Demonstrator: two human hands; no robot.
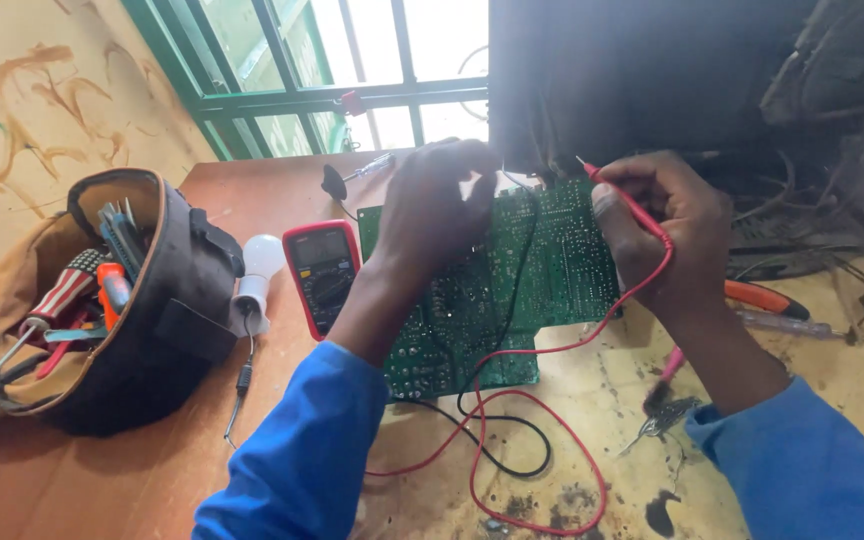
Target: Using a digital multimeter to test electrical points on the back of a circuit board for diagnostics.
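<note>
— Nearest the camera?
— Red lead (pixel 512 470) and black lead (pixel 497 445), looped on the stained table (pixel 132 480). Blue sleeves on both arms.

— Further in?
— Green circuit board (pixel 492 300), lying flat mid-table. Left hand (pixel 432 215) resting over its far edge, fingers curled; contents hidden, cannot tell. Right hand (pixel 667 235) pinched around a red probe (pixel 627 205), tip angled up past the board's far right corner.

— Beside those?
— Red multimeter (pixel 322 272) just left of the board, white bulb (pixel 257 270) next, tool bag (pixel 102 300) leftmost. Orange-handled pliers (pixel 767 298) right.

— Farthest?
— Dark casing (pixel 642 70), green window frame (pixel 282 100).
</note>
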